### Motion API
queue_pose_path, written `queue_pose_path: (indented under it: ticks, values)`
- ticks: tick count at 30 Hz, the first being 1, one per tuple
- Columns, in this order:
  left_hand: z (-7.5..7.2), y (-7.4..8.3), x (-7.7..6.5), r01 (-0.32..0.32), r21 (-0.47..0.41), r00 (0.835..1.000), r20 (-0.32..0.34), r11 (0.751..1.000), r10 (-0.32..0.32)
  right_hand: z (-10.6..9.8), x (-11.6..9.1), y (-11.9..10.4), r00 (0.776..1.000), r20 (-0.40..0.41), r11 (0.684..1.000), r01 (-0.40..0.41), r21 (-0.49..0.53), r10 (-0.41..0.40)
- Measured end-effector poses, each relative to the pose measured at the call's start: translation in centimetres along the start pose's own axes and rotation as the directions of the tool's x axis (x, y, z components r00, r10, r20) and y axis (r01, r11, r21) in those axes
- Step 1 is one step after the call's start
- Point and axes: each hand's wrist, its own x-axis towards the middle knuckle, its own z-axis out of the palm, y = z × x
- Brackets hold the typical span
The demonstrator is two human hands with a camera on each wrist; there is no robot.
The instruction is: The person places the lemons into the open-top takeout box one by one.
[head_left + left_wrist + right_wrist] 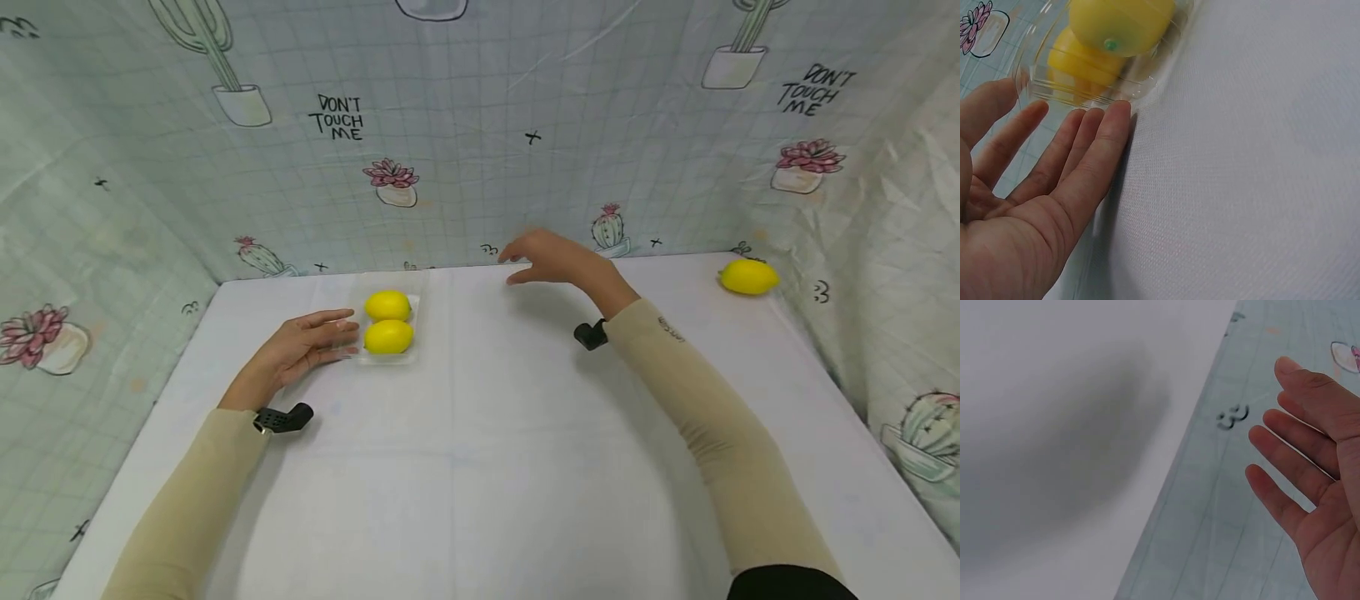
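Observation:
Two yellow lemons, a rear lemon (387, 305) and a front lemon (388, 337), lie one behind the other in a clear plastic tray (403, 360) left of the table's middle. At the tray's left side is my left hand (306, 343), fingers extended and fingertips right at the wall. The left wrist view shows those fingertips (1119, 112) at the transparent rim. My right hand (551, 257) hovers over the back of the table, fingers loosely bent and nothing in its grasp. The right wrist view shows its bare palm (1335, 550).
A third lemon (748, 276) rests at the table's far right corner. White cloth covers the table (480, 467). A patterned curtain (480, 167) with plant drawings rises along the back and both sides. Black wrist cameras sit on both arms.

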Motion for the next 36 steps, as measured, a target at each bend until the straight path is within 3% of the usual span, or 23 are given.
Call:
queue_pose_path:
  ticks: [9, 16, 21, 27, 31, 36]
  values:
    - [-0.3, -0.3, -0.1, -0.006, -0.035, 1.000, 0.024, 0.999, 0.007, 1.3, -6.5, 4.4, 0.993, 0.010, 0.993, -0.117, -0.014, 0.117]
    - [-0.4, -0.1, -0.1, 0.001, -0.025, 0.999, 0.032, 1.000, -0.001, 1.8, -10.8, 7.7, 0.979, -0.029, 0.978, -0.203, -0.050, 0.202]
    - [-0.3, 0.1, 0.1, 0.014, -0.007, 1.000, 0.021, 1.000, -0.014, 1.1, -13.6, 10.3, 0.960, -0.053, 0.957, -0.278, -0.084, 0.274]
    - [-0.1, 0.2, 0.1, 0.006, 0.001, 1.000, 0.018, 1.000, -0.006, -1.3, -16.8, 12.8, 0.935, -0.132, 0.928, -0.345, -0.138, 0.328]
    - [-0.2, 0.1, 0.2, 0.001, -0.003, 1.000, 0.017, 1.000, 0.000, -2.5, -18.6, 14.7, 0.894, -0.211, 0.890, -0.430, -0.150, 0.396]
    - [-0.3, 0.0, 0.3, 0.017, -0.011, 1.000, -0.001, 1.000, -0.017, -2.9, -20.6, 16.5, 0.796, -0.289, 0.805, -0.581, -0.118, 0.532]
